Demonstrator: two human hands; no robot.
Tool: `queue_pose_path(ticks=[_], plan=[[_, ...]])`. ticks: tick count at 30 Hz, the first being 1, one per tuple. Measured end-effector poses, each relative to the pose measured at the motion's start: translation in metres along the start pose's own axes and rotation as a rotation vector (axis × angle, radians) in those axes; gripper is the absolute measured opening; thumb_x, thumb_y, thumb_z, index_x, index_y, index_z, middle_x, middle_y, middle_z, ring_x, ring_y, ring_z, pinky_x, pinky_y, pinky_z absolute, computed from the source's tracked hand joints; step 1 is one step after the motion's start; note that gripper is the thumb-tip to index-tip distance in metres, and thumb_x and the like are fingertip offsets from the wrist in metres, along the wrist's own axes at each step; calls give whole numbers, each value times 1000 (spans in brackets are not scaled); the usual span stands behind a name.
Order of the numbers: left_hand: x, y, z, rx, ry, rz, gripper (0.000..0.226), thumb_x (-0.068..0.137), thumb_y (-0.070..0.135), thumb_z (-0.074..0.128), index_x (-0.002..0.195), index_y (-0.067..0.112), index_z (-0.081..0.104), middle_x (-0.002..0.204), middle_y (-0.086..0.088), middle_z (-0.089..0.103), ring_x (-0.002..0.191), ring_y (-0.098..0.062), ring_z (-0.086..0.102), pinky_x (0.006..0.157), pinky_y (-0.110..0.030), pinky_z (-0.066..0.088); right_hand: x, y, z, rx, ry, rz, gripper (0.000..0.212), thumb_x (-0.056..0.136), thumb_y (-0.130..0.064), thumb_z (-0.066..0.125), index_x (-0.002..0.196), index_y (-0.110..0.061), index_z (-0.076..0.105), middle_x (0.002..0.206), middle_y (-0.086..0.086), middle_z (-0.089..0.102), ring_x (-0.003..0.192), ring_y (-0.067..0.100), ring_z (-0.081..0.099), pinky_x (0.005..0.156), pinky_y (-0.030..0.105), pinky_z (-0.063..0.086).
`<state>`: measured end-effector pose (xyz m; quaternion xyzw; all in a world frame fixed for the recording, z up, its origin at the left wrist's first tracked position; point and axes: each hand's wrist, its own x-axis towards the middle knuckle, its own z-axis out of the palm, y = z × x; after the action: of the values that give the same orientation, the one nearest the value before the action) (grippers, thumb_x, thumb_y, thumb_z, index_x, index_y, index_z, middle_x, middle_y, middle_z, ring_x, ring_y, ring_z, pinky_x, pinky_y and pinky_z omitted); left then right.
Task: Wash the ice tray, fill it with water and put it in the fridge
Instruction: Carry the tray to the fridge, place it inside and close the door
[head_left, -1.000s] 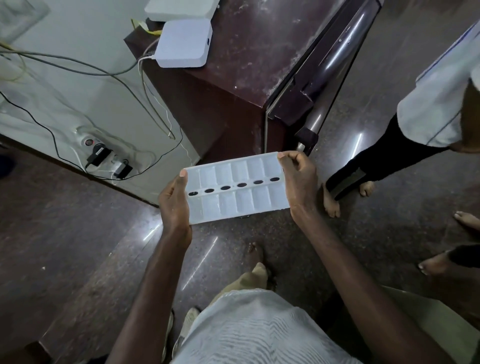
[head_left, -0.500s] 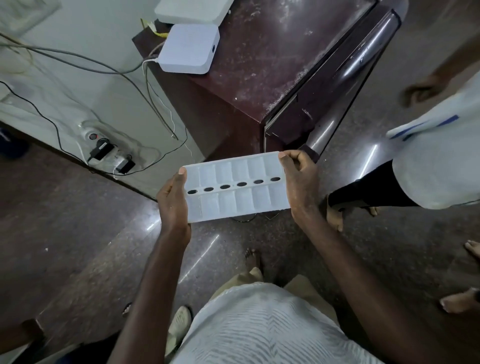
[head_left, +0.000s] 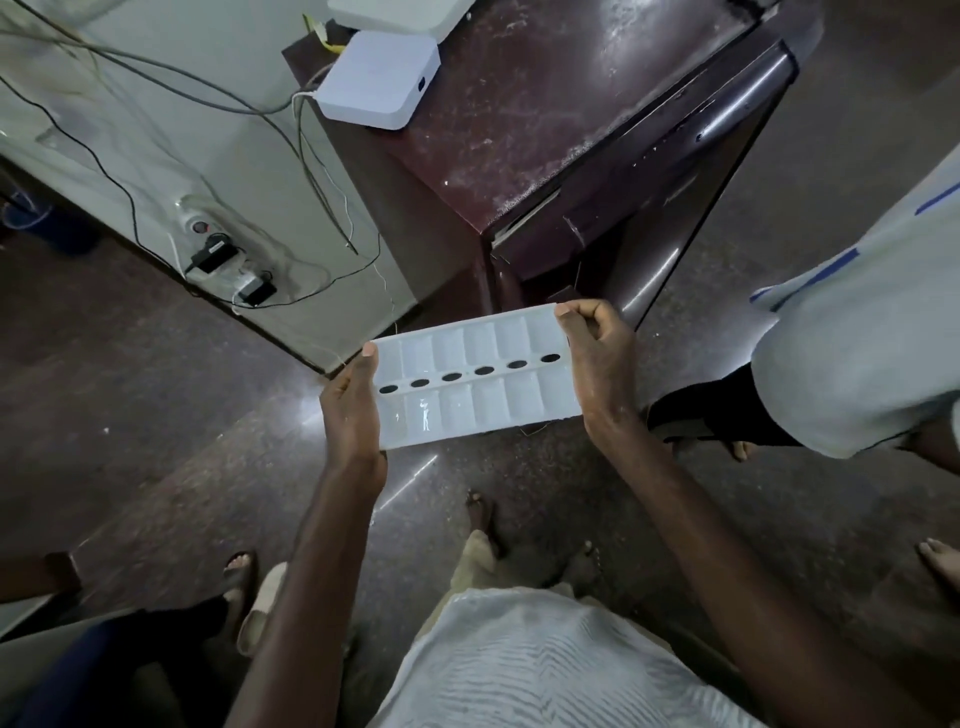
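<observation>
Dark stone floor (head_left: 156, 426) lies all around. A dark red fridge (head_left: 545, 130) stands ahead with its door shut, and a white box (head_left: 376, 78) sits on top. Wires hang down the pale wall (head_left: 156, 156) beside it. The white tray (head_left: 475, 376) is held flat in the air in front of the fridge. The left hand (head_left: 350, 410) grips its left end. The right hand (head_left: 597, 364) grips its right end.
</observation>
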<state>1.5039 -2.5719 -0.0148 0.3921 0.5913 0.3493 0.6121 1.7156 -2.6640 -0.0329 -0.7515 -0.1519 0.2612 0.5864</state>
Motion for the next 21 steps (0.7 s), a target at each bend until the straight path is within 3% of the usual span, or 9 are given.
queue_pose_path(ticks=[5, 10, 13, 18, 21], plan=[[-18, -12, 3, -40, 32, 13, 36, 104, 37, 62, 114, 4, 73, 97, -9, 77, 83, -24, 75, 66, -37, 63, -1, 4, -12, -8, -53, 0, 14, 96, -33, 65, 102, -22, 71, 93, -6, 74, 85, 12, 70, 70, 30, 59], [-31, -19, -2, -55, 72, 35, 26, 103, 37, 62, 105, 14, 76, 99, -7, 78, 86, -26, 75, 67, -37, 62, -5, 5, -17, -41, -106, -22, 15, 98, -33, 64, 103, -20, 71, 93, -6, 74, 79, 4, 67, 66, 24, 55], [-36, -20, -5, -67, 93, 35, 26, 103, 37, 63, 105, 15, 76, 100, -8, 78, 87, -27, 76, 68, -39, 62, -3, 0, -21, -56, -177, -51, 18, 99, -35, 63, 101, -19, 71, 90, -2, 74, 76, 9, 69, 67, 30, 59], [-48, -20, -7, -85, 137, 36, 24, 103, 37, 63, 102, 17, 76, 91, -3, 79, 80, -23, 76, 62, -35, 60, 8, -13, -29, -67, -313, -82, 26, 102, -38, 61, 102, -14, 70, 64, -1, 62, 50, 10, 57, 43, 25, 46], [-51, -18, -8, -92, 154, 49, 23, 103, 37, 63, 94, 21, 76, 85, 1, 78, 74, -19, 76, 57, -32, 58, 16, -18, -28, -56, -344, -99, 27, 101, -40, 61, 101, -16, 71, 64, 1, 61, 49, 13, 54, 42, 27, 44]])
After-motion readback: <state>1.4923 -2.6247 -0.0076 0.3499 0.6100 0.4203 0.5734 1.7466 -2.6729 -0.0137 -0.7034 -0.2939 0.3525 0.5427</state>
